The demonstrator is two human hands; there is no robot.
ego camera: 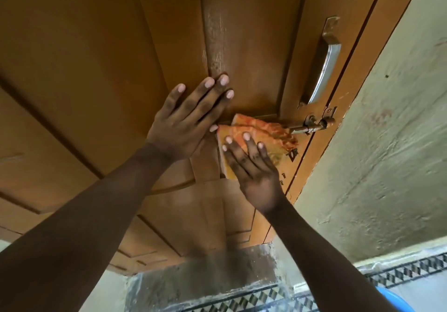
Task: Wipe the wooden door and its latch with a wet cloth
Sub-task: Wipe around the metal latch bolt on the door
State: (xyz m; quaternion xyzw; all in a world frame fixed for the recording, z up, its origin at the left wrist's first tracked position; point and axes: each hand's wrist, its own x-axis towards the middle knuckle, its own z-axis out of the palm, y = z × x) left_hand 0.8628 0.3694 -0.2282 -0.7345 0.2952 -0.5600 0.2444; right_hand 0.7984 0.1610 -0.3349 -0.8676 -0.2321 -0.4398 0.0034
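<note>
The brown wooden door (101, 52) fills the upper left of the head view. My left hand (191, 118) lies flat against its panel, fingers spread, holding nothing. My right hand (254, 171) presses an orange patterned cloth (263, 130) flat onto the door, just left of the metal sliding latch (314, 124). The cloth's right edge covers the near end of the latch bolt. A wet streak shows on the panel above my left hand.
A curved metal pull handle (324, 67) is fixed above the latch. The door frame (358, 52) meets a rough pale wall (391, 142) on the right. Below are a patterned floor tile border (399, 275) and a blue object (399, 304) at the bottom right.
</note>
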